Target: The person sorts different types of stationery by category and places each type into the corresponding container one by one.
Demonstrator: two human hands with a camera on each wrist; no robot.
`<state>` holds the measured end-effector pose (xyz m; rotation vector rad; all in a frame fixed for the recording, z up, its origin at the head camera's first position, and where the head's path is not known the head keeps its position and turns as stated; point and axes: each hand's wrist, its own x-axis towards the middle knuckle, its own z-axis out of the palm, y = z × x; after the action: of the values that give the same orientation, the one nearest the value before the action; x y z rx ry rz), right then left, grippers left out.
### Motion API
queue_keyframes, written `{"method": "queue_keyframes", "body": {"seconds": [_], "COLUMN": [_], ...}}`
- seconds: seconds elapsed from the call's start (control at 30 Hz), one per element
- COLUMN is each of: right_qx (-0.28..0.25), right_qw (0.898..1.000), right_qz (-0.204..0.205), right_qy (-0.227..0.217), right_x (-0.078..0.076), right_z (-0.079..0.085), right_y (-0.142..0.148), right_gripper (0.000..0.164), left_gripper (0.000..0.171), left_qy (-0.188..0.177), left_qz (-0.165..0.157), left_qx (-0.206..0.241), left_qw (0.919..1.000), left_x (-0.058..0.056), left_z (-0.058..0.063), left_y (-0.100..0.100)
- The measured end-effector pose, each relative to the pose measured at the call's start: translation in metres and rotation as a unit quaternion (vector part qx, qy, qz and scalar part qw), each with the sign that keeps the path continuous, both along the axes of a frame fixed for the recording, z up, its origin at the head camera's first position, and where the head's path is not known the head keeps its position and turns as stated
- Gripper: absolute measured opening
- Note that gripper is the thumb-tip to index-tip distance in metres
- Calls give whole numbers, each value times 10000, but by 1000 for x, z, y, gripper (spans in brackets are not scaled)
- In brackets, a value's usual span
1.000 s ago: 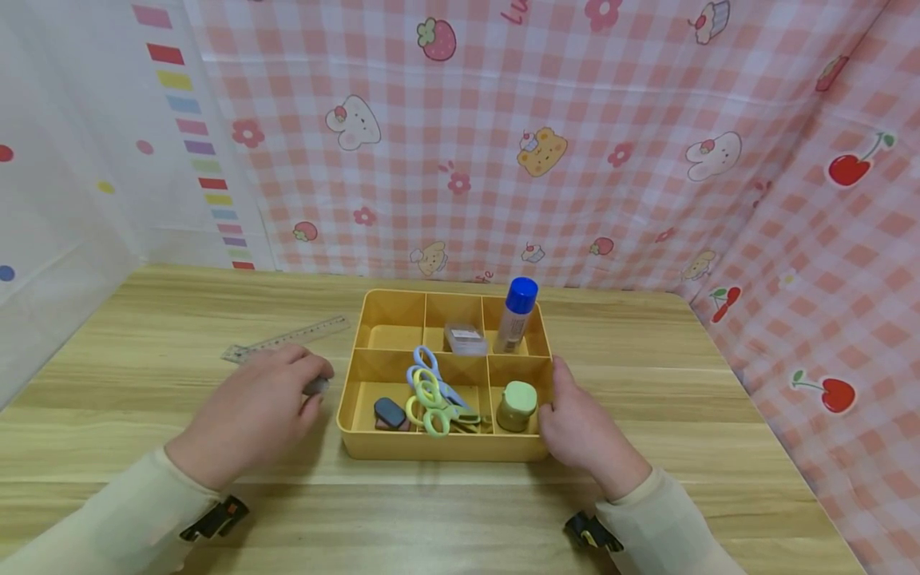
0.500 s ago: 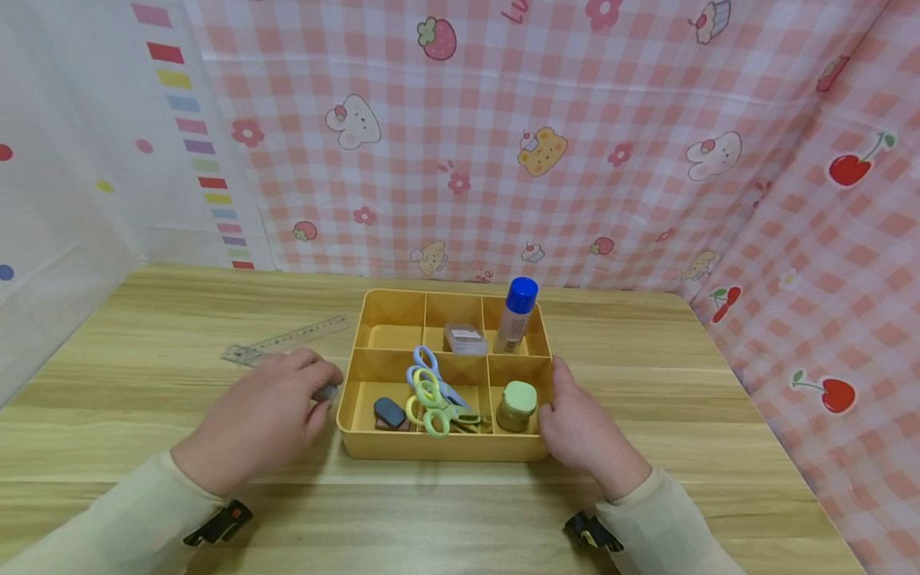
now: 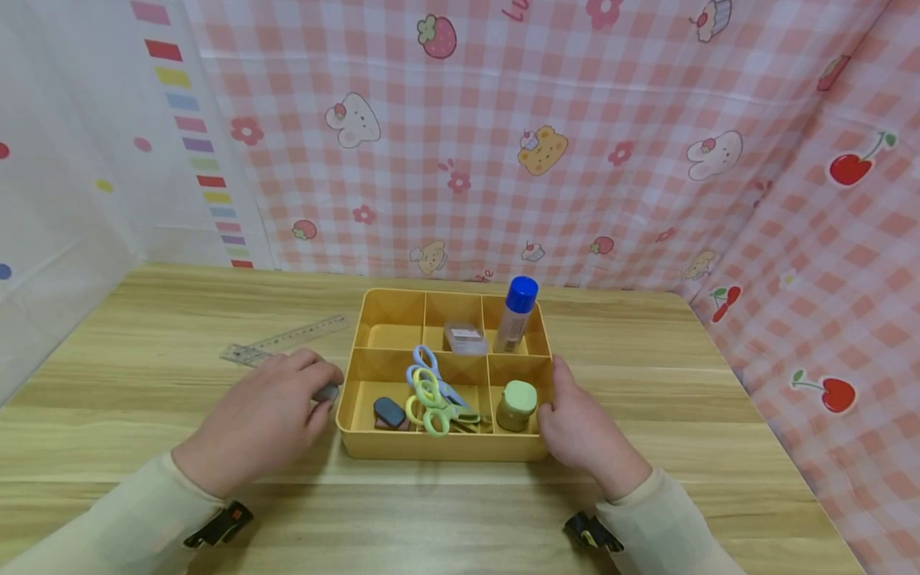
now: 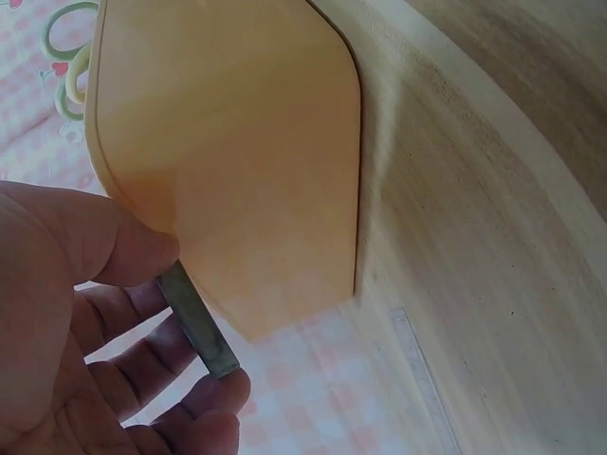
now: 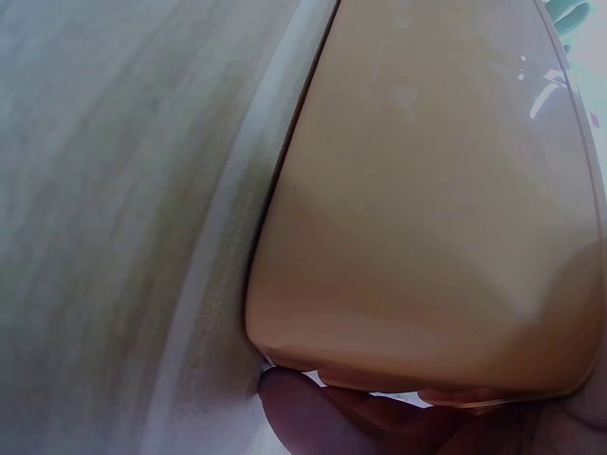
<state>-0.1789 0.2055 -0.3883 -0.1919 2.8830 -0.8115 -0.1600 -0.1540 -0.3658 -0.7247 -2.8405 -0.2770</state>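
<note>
In the head view, my left hand [image 3: 262, 419] is just left of a yellow divided desk organizer tray [image 3: 449, 447]. It pinches a small flat grey block [image 4: 201, 322] that resembles an eraser, thumb on one end and fingertips at the other in the left wrist view. At the tray's right side, my right hand [image 3: 585, 423] holds the wall, thumb by the rim and fingers along the outside. The tray contains a dark grey oval eraser [image 3: 390, 412] on a brownish piece, blue scissors [image 3: 424, 357], green-and-yellow scissors [image 3: 435, 409] and a green-lidded jar [image 3: 519, 403].
A blue-capped glue stick [image 3: 517, 311] stands in the back right compartment, with a small clear plastic box [image 3: 465, 339] left of it. Transparent rulers [image 3: 287, 335] lie on the wooden table [image 3: 460, 519] beyond my left hand. Checked cloth [image 3: 460, 120] hangs behind.
My left hand has shifted slightly right with the grey block, closer to the tray, and then stayed put. My right hand and the tray have not moved.
</note>
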Motion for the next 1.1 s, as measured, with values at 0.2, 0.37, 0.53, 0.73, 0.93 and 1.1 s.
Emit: {"method": "queue_keyframes", "body": {"seconds": [0.2, 0.37, 0.53, 0.73, 0.93, 1.1], "right_qx": [0, -3, -2, 29, -45, -49], "right_qw": [10000, 10000, 10000, 10000, 9999, 9999], "right_qz": [2, -9, -13, -21, -25, -28], "right_qy": [-25, -22, -28, -29, -89, -99], "right_x": [0, 0, 0, 1, 1, 1], "right_z": [0, 0, 0, 1, 2, 2], "right_y": [0, 0, 0, 0, 0, 0], "right_gripper": [68, 68, 69, 69, 69, 69], "left_gripper": [23, 23, 23, 24, 25, 26], "left_qy": [-65, -58, -46, -84, -94, -77], "left_qz": [70, 83, 105, 128, 122, 74], "left_qx": [-25, 21, 96, 114, 119, 111], "left_qw": [10000, 9999, 9999, 9998, 9998, 9999], "left_x": [0, 0, 0, -1, -2, -2], "left_z": [0, -1, -2, -3, -4, -6], "left_y": [1, 0, 0, 0, 0, -1]}}
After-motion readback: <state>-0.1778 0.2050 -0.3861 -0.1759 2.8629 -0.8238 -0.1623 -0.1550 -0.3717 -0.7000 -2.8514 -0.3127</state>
